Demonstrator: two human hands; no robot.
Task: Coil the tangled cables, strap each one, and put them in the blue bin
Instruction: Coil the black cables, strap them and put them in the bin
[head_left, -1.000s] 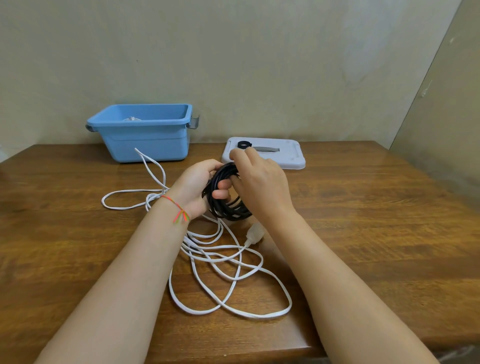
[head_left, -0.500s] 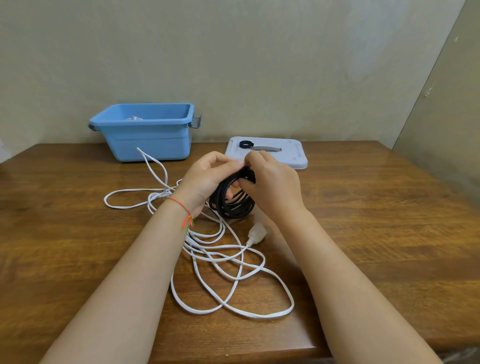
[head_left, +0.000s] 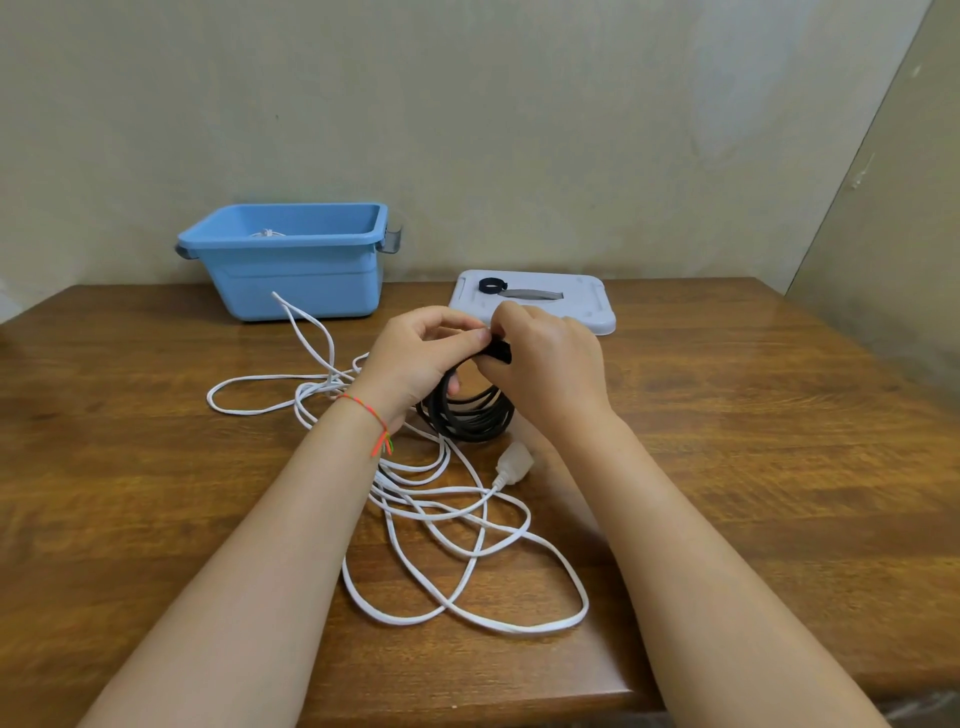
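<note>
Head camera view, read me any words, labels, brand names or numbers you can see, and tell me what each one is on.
None: no readable text shows in this view.
The blue bin has plain walls, with no label or brand showing.
The grey lid bears no print that can be made out.
The white cable's plug is too small and blurred to show any marking.
The black cable coil and the wooden table carry no writing.

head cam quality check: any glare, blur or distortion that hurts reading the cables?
Head view: soft, even light; mild sheen on the table at right, no blown-out glare. Wide-angle bend shows at the wall edges. The white cable is sharp and high contrast. The black coil reads dark, its strands merging, partly hidden by the left hand and right hand.
</note>
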